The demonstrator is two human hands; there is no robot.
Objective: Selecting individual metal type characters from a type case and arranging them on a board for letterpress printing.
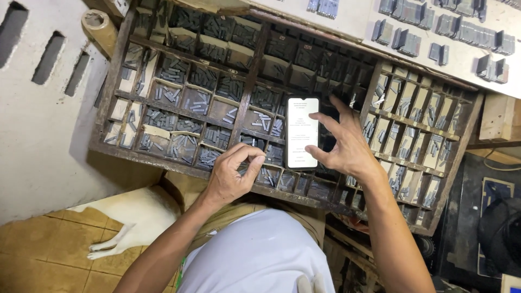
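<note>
On the lap, tilted toward the body: a wooden type case (111,81) is seen, divided into many small compartments filled with grey metal type sorts (179,144).
Phone: a smartphone (302,132) with a lit white screen is laid upright over the compartments near the middle of the case.
Right hand: the right hand (342,144) is spread open, thumb touching the phone's lower right edge and forefinger curved over its upper right edge; nothing is gripped.
Left hand: the left hand (234,176) is curled at the near rail of the case, just left of the phone, fingertips pinched together; whether a sort is held between them cannot be told.
Upper right: a pale board (358,19) carrying grouped blocks of type (407,40) is set beyond the case.
Floor, lower left: a white animal (138,217) is stretched on the tan tiles (49,255).
</note>
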